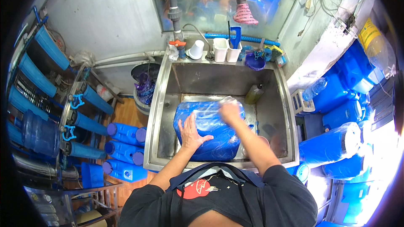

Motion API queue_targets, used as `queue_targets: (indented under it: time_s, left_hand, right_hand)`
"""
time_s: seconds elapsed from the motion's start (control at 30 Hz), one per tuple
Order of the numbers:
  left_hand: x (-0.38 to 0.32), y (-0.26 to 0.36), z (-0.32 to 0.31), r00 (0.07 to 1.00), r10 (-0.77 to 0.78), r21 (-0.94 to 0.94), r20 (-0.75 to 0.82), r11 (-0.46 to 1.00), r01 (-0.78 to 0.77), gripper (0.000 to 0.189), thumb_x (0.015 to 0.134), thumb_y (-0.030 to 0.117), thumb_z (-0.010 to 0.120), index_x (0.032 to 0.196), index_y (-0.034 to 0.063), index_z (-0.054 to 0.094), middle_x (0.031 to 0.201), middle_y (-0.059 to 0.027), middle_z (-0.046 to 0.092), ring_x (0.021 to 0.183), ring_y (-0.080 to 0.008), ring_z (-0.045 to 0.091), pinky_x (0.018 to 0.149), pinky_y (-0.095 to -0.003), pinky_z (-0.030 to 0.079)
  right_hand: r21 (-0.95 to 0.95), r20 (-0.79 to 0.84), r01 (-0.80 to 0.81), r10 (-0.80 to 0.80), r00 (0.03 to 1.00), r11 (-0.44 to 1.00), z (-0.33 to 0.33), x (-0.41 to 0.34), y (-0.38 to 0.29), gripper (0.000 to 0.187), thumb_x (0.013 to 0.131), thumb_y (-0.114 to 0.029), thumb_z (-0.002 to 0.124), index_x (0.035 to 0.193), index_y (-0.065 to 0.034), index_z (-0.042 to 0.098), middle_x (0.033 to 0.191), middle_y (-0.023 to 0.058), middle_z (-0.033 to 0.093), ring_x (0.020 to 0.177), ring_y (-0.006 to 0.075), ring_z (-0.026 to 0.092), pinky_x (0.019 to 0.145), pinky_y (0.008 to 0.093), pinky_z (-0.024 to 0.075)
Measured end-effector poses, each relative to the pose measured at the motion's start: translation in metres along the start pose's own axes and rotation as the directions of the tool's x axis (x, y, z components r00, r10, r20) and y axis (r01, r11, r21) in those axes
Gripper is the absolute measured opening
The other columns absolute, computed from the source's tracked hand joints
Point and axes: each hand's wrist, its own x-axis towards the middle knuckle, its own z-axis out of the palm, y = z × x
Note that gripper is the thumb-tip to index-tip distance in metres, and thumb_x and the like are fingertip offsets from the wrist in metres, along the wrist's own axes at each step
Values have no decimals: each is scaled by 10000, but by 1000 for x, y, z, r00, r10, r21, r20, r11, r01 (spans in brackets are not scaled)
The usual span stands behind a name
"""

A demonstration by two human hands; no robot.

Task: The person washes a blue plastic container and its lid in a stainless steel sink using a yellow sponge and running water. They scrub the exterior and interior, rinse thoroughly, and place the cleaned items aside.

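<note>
A large blue plastic container lies in a stainless steel sink, its upper face wet and soapy. My left hand rests on its left part, fingers spread and pointing away from me. My right hand is closed around a pale scrubbing pad on the container's far right part; motion blurs the hand and pad. Behind it, a bottle of greenish liquid stands in the sink's far right corner. A round pinkish item is partly hidden under my right forearm.
White plastic cups, a purple bowl and an orange-handled valve line the back ledge. Blue jugs stand on the floor at left, near a bucket. Wrapped blue containers are stacked at right.
</note>
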Motion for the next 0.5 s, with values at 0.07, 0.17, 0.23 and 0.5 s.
queue_targets:
  time_s: [0.07, 0.17, 0.23, 0.5]
  left_hand:
    - [3, -3, 3, 999, 42, 13, -27, 999, -41, 1457, 410, 614, 928, 1533, -29, 259, 1415, -204, 531, 1332, -320, 493, 1180, -599, 188]
    - [3, -5, 1, 998, 43, 52, -46, 998, -41, 1409, 442, 569, 937, 1525, -37, 269, 1384, -210, 548, 1319, -322, 503, 1164, -616, 197]
    - [-2, 1, -3, 1000, 11, -39, 0, 999, -10, 1370, 472, 544, 938, 1521, -37, 275, 1368, -211, 556, 1311, -321, 509, 1157, -624, 201]
    - [-8, 28, 30, 901, 427, -33, 69, 904, -426, 948, 632, 558, 851, 1328, -11, 551, 1339, -243, 532, 1306, -411, 471, 1112, -553, 357]
  right_hand:
    - [-27, -152, 296, -297, 943, 955, 24, -31, -51, 394, 912, -214, 499, 1233, -61, 668, 1324, 152, 649, 1267, 293, 580, 1058, 515, 424]
    - [109, -174, 472, -451, 875, 875, 30, -41, -50, 405, 905, -190, 488, 1256, -74, 653, 1323, 170, 642, 1272, 314, 574, 1066, 506, 426]
    - [139, -137, 373, -355, 925, 917, 15, -14, -9, 385, 907, -182, 470, 1219, -79, 671, 1276, 192, 658, 1199, 335, 624, 1031, 510, 457]
    - [254, 94, 480, -515, 852, 840, 27, 39, -71, 444, 869, -165, 593, 1305, -168, 675, 1325, 204, 630, 1220, 392, 591, 1044, 462, 477]
